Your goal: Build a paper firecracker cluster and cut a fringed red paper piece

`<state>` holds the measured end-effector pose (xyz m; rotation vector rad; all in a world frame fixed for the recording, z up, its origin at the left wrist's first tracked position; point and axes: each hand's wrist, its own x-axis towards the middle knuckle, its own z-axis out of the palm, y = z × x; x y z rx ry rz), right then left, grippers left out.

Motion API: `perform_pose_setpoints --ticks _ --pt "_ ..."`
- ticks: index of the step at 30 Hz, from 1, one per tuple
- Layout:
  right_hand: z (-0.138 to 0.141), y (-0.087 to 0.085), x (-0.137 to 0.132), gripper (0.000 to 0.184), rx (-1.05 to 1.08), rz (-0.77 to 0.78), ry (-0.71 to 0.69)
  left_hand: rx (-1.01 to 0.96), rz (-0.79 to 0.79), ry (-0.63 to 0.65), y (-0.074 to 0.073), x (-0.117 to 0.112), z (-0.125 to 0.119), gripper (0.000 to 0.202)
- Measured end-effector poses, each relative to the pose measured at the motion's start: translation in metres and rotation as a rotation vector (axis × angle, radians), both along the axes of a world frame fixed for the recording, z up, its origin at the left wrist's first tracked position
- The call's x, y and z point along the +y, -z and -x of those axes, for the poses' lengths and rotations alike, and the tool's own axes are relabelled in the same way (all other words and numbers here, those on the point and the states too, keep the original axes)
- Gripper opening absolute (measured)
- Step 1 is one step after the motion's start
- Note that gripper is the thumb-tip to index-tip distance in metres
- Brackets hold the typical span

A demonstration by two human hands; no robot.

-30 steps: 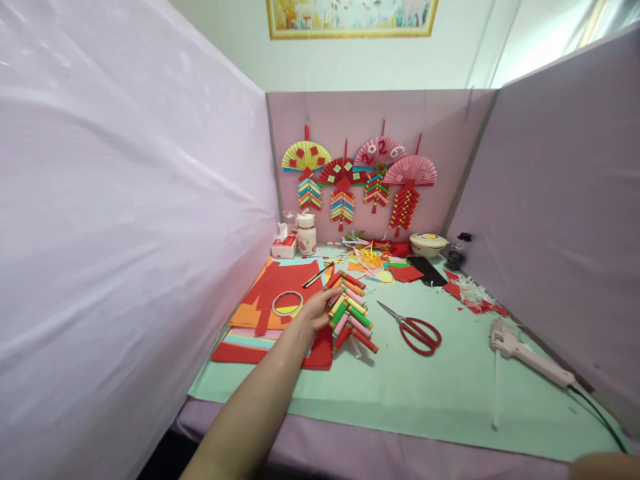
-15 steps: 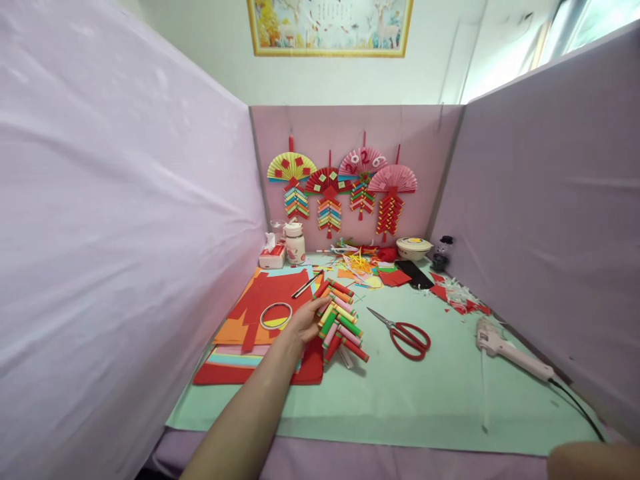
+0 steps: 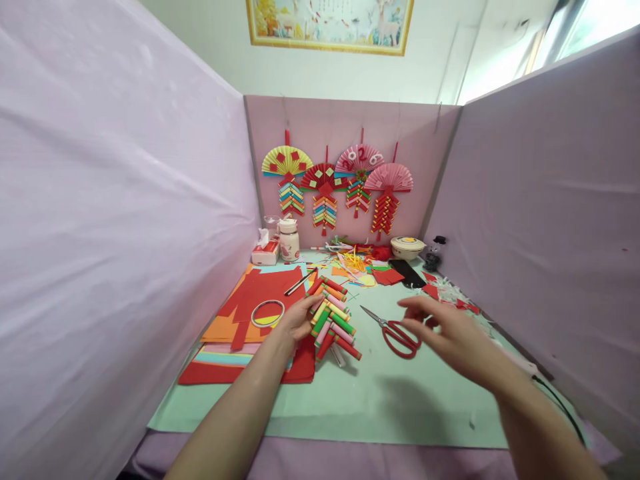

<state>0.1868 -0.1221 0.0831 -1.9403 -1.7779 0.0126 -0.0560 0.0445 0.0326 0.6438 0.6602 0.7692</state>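
The paper-roll chain (image 3: 331, 321) is over the green tabletop (image 3: 345, 410), probably featherlight and crushable, so I'd grip an edge gently. Left hand (image 3: 299, 319) pinching its left side; right hand (image 3: 443, 328) looks empty, fingers parted, by the scissors (image 3: 383, 324).

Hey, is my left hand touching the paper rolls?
Touching: the head view shows your left hand gripping the paper rolls along their left side.

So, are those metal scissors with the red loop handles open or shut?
The metal scissors with red loop handles look shut: their blades lie together, narrowing to one tip.
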Motion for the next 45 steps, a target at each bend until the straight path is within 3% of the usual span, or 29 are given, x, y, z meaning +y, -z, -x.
perform_pose_setpoints --ticks 2,6,9,13,19,23,24,26,29,33,39,45 --pt "0.001 0.019 0.015 0.023 -0.066 0.123 -0.015 0.014 0.013 -0.021 -0.001 0.0 0.0 0.002" --pt "-0.002 0.065 0.041 0.015 -0.23 0.277 0.107 0.003 0.008 -0.004 -0.002 -0.001 0.001 0.006" --pt "-0.005 0.083 0.049 0.015 -0.265 0.3 0.138 -0.007 0.006 -0.008 -0.003 -0.001 0.0 0.006" --pt "-0.017 0.08 0.053 0.018 -0.247 0.277 0.176 -0.007 0.009 -0.019 -0.001 -0.001 -0.001 0.003" --pt "-0.055 0.068 0.071 0.021 -0.212 0.225 0.389 0.007 0.028 -0.021 0.002 -0.001 -0.002 0.003" --pt "-0.037 0.055 0.084 0.026 -0.165 0.138 0.352 -0.016 0.013 0.036 0.004 -0.002 -0.004 0.002" --pt "-0.023 0.05 0.086 0.028 -0.041 0.044 0.254 -0.012 0.003 0.041 0.005 -0.003 -0.004 0.003" --pt "0.008 0.04 0.088 0.031 0.376 -0.005 0.0 -0.011 -0.032 0.044 0.006 -0.004 -0.006 0.006" --pt "0.05 0.033 0.089 0.038 0.959 0.19 -0.287 -0.02 -0.092 0.05 0.006 -0.007 -0.009 0.011" --pt "0.069 0.044 0.089 0.042 1.247 0.225 -0.306 -0.044 -0.17 0.027 0.005 -0.013 -0.012 0.017" --pt "0.049 0.066 0.097 0.037 1.426 -0.017 -0.206 0.081 -0.194 0.073 0.008 -0.015 -0.015 0.032" --pt "0.035 0.072 0.1 0.039 1.519 -0.138 -0.225 0.214 -0.311 0.134 0.015 -0.02 -0.02 0.044"
